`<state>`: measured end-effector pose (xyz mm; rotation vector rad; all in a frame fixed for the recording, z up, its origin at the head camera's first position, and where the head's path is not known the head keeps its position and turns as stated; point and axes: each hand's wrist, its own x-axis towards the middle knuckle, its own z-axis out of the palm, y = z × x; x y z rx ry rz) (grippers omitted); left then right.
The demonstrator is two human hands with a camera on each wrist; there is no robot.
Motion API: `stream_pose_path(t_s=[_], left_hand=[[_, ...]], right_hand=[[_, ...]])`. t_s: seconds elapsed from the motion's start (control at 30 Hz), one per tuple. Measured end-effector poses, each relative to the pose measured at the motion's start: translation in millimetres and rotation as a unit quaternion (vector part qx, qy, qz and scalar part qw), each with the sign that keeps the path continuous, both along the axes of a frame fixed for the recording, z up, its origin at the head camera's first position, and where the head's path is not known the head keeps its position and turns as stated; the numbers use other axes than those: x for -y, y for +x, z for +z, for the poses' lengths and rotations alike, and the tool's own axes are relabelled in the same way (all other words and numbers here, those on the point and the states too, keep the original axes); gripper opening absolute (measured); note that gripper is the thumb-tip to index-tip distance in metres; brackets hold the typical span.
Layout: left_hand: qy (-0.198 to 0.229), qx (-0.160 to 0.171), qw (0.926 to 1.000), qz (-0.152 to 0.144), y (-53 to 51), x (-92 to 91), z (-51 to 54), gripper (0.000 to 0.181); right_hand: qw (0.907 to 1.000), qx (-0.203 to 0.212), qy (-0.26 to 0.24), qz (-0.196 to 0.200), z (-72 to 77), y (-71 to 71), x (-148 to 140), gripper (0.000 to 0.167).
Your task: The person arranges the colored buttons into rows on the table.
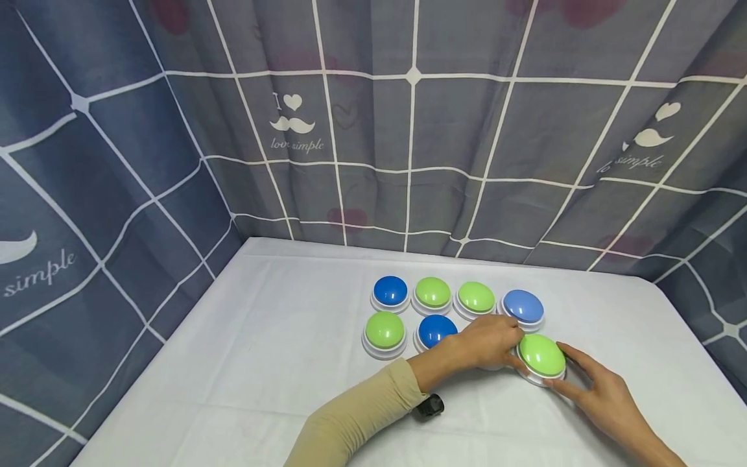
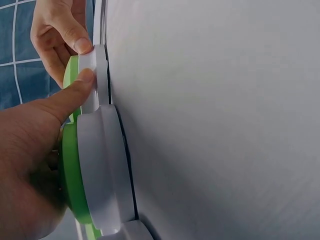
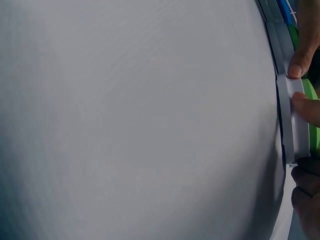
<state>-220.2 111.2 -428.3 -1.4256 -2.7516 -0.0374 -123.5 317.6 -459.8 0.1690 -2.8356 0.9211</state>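
Both hands hold the white base of a green dome push button [image 1: 541, 355] at the right end of the front row. My left hand [image 1: 489, 340] reaches in from its left, thumb on the base's near side. From the right, my right hand [image 1: 607, 397] grips the same base between thumb and fingers. In the left wrist view, another green button [image 2: 102, 170] stands under my left palm, mostly hidden in the head view. The right wrist view has the held button's white base [image 3: 299, 125] at its right edge, with a thumb of each hand against it.
Behind stand a blue button [image 1: 390, 291], two green buttons [image 1: 432, 293] and a lighter blue button [image 1: 523, 306]. Front left are a green button [image 1: 384, 331] and a blue button [image 1: 436, 331]. A black object [image 1: 430, 407] shows beside the left sleeve. Checked curtains [image 1: 362, 130] surround the white table [image 1: 233, 376].
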Motion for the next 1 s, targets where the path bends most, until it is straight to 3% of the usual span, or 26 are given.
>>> stream_pose_path(t_s=[0.2,0.73,1.0], left_hand=[[0.005,-0.011,0.9999,0.005,-2.0,-1.8,-3.1,0.043],[0.007,-0.022,0.9997,0.013,-0.8,0.7,-3.8,0.046],[0.012,-0.015,0.9994,0.028,2.5,5.3,-0.3,0.054]], right_hand=[[0.9999,-0.009,0.008,0.005,-0.1,-3.7,-0.6,0.080],[0.9993,0.024,0.028,0.006,3.3,-7.6,1.4,0.086],[0.9990,-0.034,0.022,0.021,1.5,-6.0,8.2,0.083]])
